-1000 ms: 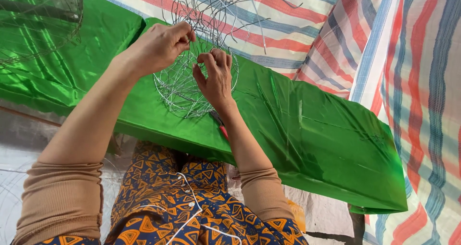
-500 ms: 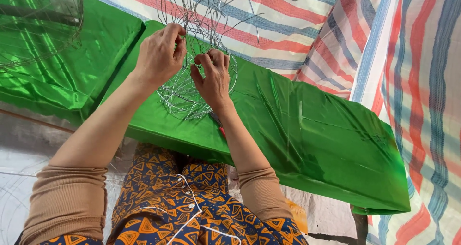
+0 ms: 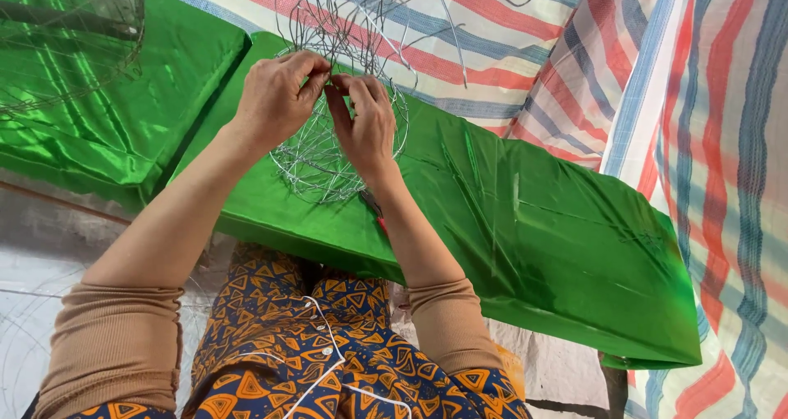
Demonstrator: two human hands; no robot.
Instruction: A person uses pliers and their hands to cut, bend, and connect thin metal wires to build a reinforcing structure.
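Left hand: raised over the near green cushion, fingers curled, thumb and forefinger pressed together on a thin strand at the upper rim of the wire frame.

Right hand: just beside the left, fingertips nearly meeting it; thumb and fingers pinching the same stretch of wire, palm turned toward the wearer.

Wire frame: round, basket-like cage of fine silver wire, open-meshed, resting on the green cushion directly under both hands. Loose wire ends rise from it and fan out above the fingers. Nothing can be seen inside it but the green surface showing through.

Green cushion: long, shiny, plastic-wrapped pad lying slantwise from upper left to lower right; carries the frame at its upper end.

Second green cushion: same glossy covering, at far left, just beside the first.

Second wire basket: finer mesh, standing on the left cushion at the top corner; contents cannot be told.

Striped tarpaulin: red, blue and white, spread behind and to the right.

Small red-tipped item: partly hidden under the right wrist; kind not discernible
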